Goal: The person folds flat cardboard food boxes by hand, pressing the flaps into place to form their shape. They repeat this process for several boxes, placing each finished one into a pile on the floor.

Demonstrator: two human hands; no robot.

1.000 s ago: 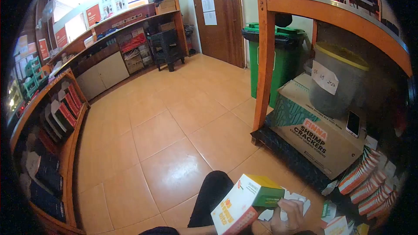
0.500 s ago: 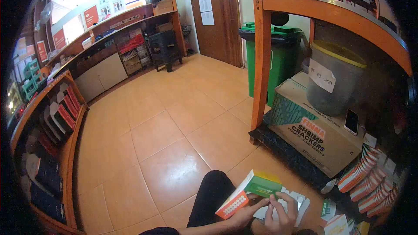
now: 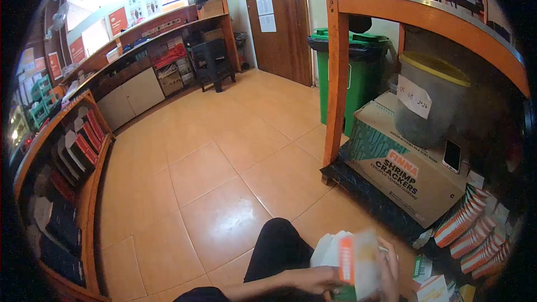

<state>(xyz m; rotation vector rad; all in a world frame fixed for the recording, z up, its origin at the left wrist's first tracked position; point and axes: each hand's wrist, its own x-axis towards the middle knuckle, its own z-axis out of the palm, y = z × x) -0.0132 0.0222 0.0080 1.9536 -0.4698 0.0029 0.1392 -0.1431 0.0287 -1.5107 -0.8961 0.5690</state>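
Observation:
Low at the right of centre, a small carton (image 3: 366,265) with white, orange and green faces is upright and smeared by motion. My left hand (image 3: 321,279) grips it from the left, fingers wrapped round its lower part. My right hand (image 3: 390,263) is pressed to its right side, the fingers blurred and partly behind it. A white piece of card (image 3: 329,250) shows just behind the carton and my left hand. To the right, flat cartons (image 3: 433,291) in white, green and yellow lie low down beside my right hand.
Stacks of orange-striped cartons (image 3: 470,229) stand at the right. A cardboard box (image 3: 391,173) under the orange-legged table bears a lidded bucket (image 3: 428,100) and a phone (image 3: 451,156). A green bin (image 3: 355,78) is behind. Shelves of binders (image 3: 81,145) line the left.
The carton has turned from slanted to upright and moved right and down. My left hand has shifted with it, and my right hand has moved to its right side.

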